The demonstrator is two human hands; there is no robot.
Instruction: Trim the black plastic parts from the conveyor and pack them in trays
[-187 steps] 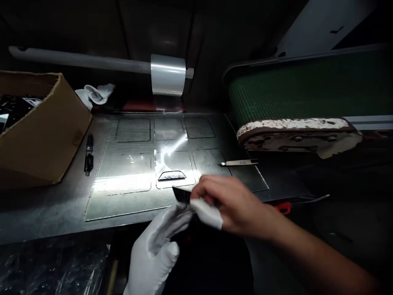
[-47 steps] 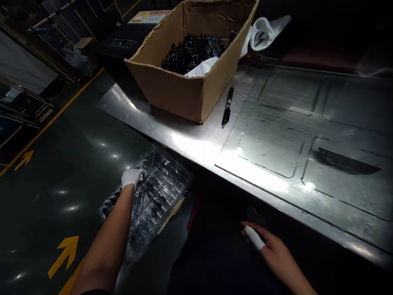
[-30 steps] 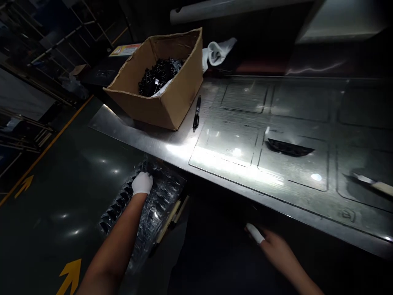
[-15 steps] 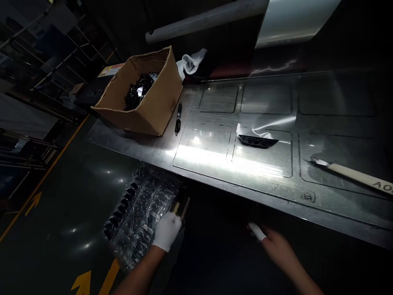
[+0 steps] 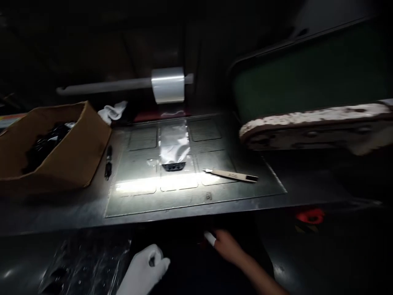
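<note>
My left hand (image 5: 145, 268), in a white glove, is at the bottom below the metal table's front edge, its fingers curled round something I cannot make out. My right hand (image 5: 225, 245), bare but for a white cover on one finger, is below the edge further right, fingers closed; what it holds, if anything, is too dark to tell. On the table mat (image 5: 184, 200) lies a small black part (image 5: 174, 166) at the end of clear film (image 5: 174, 143). A pale-handled knife (image 5: 231, 175) rests to its right. The clear plastic tray (image 5: 89, 262) is left of my left hand.
An open cardboard box (image 5: 70, 164) of black parts stands at the table's left, with a black pen (image 5: 108, 163) beside it. Behind are a film roll (image 5: 168, 85) on a bar and a white cloth (image 5: 113, 112). A green conveyor (image 5: 313, 73) is at the right.
The view has swung to the right, bringing the conveyor and the whole knife into sight. My left hand has come away from the plastic tray. My right hand remains below the table edge.
</note>
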